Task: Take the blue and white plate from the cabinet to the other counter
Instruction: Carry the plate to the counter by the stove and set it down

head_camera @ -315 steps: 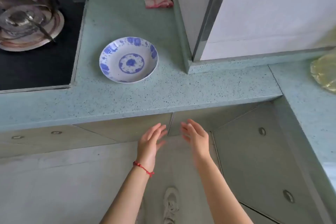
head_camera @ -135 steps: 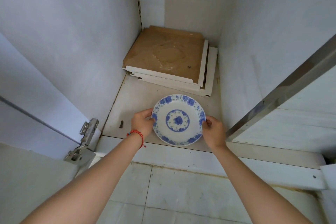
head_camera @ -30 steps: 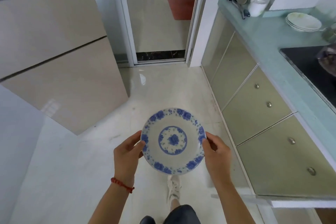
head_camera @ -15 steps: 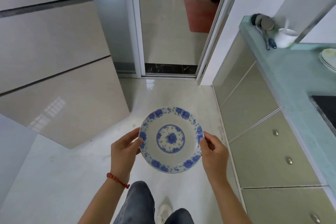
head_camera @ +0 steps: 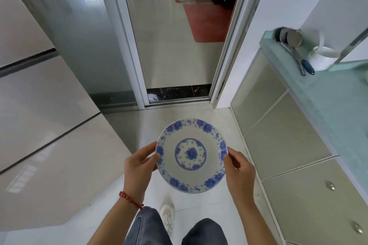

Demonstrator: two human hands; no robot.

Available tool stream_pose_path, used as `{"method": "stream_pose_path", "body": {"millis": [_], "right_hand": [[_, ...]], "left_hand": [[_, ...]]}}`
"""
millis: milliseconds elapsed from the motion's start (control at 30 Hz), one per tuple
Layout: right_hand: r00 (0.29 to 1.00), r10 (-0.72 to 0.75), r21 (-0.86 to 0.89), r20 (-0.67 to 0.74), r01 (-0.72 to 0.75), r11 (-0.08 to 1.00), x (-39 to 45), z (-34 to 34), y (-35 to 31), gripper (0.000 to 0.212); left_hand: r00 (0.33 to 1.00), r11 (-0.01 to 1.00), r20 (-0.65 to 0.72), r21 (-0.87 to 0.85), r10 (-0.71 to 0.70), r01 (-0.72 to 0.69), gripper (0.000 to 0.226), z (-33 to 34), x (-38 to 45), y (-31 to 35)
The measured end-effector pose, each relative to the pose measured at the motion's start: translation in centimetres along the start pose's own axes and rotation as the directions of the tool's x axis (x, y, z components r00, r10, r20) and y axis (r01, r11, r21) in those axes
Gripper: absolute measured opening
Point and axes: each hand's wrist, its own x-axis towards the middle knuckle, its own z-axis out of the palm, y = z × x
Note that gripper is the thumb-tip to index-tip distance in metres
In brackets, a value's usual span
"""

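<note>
I hold the blue and white plate [head_camera: 191,155] level in front of me, over the pale floor tiles. My left hand [head_camera: 139,167] grips its left rim with the thumb on top; a red cord sits on that wrist. My right hand [head_camera: 239,169] grips the right rim the same way. The plate's face with its blue flower centre is fully visible. A light green counter [head_camera: 326,101] runs along the right side, apart from the plate.
On the green counter's far end lie ladles [head_camera: 294,49] and a white cup [head_camera: 322,57]. Grey drawer fronts [head_camera: 288,137] with round knobs sit below it. Glossy beige cabinets [head_camera: 39,125] stand at left. An open sliding doorway [head_camera: 175,45] lies ahead, with a red mat beyond it.
The view has swung left and forward toward the doorway; the stove and stacked plates have left the frame. Both hands keep the same hold on the plate.
</note>
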Motion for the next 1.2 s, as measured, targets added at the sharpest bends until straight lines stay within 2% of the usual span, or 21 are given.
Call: {"method": "stream_pose_path", "body": {"millis": [233,467,667,767,833,933,1067,1200], "right_hand": [[0.996,0.042,0.007,-0.078,-0.042,0.999,6.5,2.7,-1.2,0.023],[0.981,0.094,0.028,-0.168,-0.091,0.995,14.7,3.0,-0.2,0.018],[0.963,0.116,0.055,-0.244,-0.105,0.993,21.3,1.3,-0.8,0.039],[0.938,0.163,0.077,-0.306,-0.146,0.986,23.5,0.2,-0.4,0.037],[0.902,0.218,0.104,-0.372,-0.193,0.976,24.4,-0.5,0.0,0.032],[0.835,0.271,0.156,-0.479,-0.222,0.962,25.4,-1.5,0.6,0.043],[0.702,0.355,0.229,-0.617,-0.272,0.935,26.9,-2.3,0.6,0.041],[0.548,0.398,0.283,-0.736,-0.285,0.916,28.0,-2.9,0.5,0.037]], "left_hand": [[0.996,0.999,0.072,0.010,-0.052,0.051,0.033,2.8,8.9,1.6],[0.985,0.997,0.159,0.037,-0.071,0.066,0.038,8.8,17.1,2.4],[0.971,0.997,0.235,0.065,-0.055,0.041,0.040,15.5,22.9,4.2],[0.950,0.995,0.309,0.095,-0.047,0.018,0.033,18.7,25.4,4.8],[0.920,0.990,0.390,0.138,-0.034,-0.022,0.027,20.8,26.7,5.1],[0.854,0.980,0.518,0.188,-0.039,-0.070,0.028,24.2,28.8,5.5],[0.768,0.971,0.634,0.228,-0.093,-0.070,0.030,29.5,31.4,6.6],[0.602,0.969,0.788,0.229,-0.129,-0.091,0.041,34.2,33.0,8.2]]}}
